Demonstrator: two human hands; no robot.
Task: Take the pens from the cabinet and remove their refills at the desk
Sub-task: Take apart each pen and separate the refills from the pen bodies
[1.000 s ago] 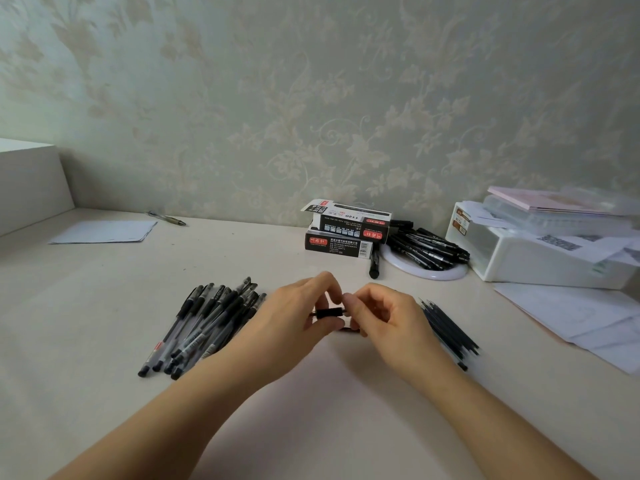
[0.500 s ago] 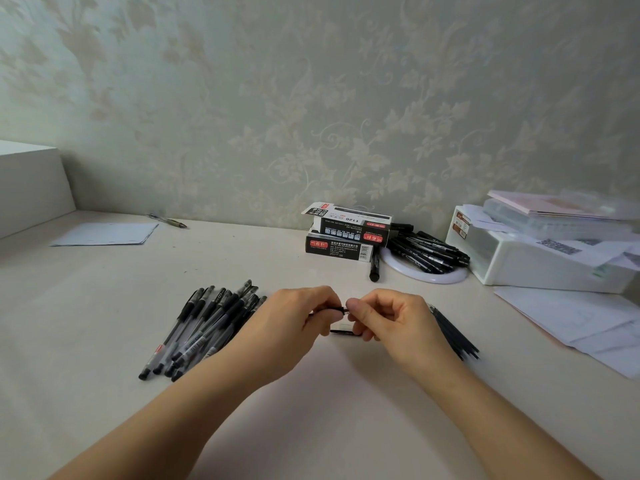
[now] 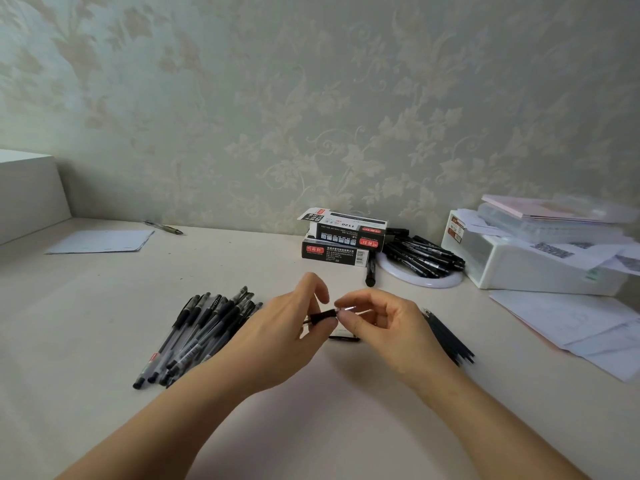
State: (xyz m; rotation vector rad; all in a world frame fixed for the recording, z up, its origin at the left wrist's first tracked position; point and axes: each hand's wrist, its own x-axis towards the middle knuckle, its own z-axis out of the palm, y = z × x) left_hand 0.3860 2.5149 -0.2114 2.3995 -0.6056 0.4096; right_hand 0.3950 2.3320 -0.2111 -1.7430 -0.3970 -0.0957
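At the desk's centre, both hands have drawn slightly apart since a moment ago: the left hand (image 3: 294, 327) pinches the black-gripped gel pen (image 3: 320, 319) while the right hand (image 3: 377, 320) pinches its clear tip section (image 3: 349, 309), probably unscrewed, though blur hides the joint. So the refill looks about ready to come out. Around them the pale beige desk top (image 3: 104, 306) meets floral wallpaper (image 3: 311, 98). Whole capped pens (image 3: 201, 327) are heaped at nine o'clock, bare black refills (image 3: 448, 337) at three, stacked pen boxes (image 3: 343, 240) at twelve.

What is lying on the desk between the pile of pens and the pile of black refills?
In the head view, both hands, left hand and right hand, grip one pen there; a small dark piece lies beneath.
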